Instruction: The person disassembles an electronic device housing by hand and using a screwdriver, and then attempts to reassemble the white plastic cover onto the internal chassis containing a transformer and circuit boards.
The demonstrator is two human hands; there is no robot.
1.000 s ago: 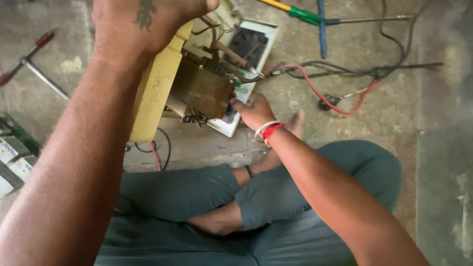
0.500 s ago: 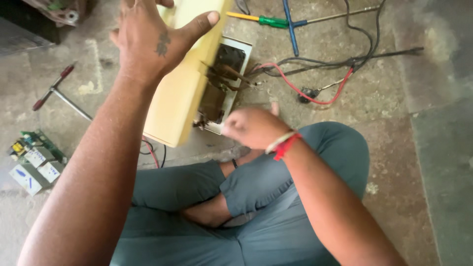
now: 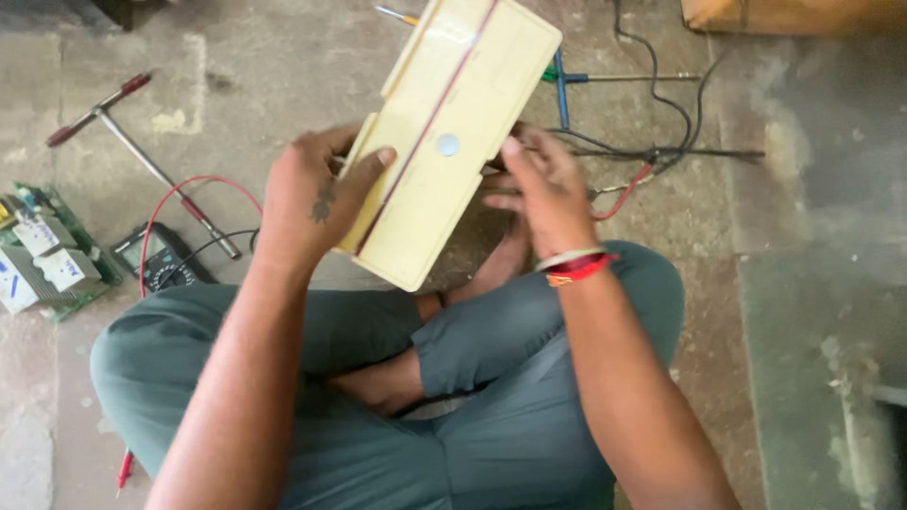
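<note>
Hands are gripping a cream plastic housing [image 3: 452, 132] in the head view, raised above the person's crossed legs and the concrete floor [image 3: 283, 85]. The left hand [image 3: 312, 194] is clamping its left long edge, thumb lying on the flat face. The right hand [image 3: 539, 184] is pressing fingers [image 3: 515, 156] against the right edge. It is looking rigid, light and smooth, likely slippery, so the long edges are offering the safest hold. A multimeter [image 3: 161, 257] and circuit board [image 3: 47, 260] are lying at left.
</note>
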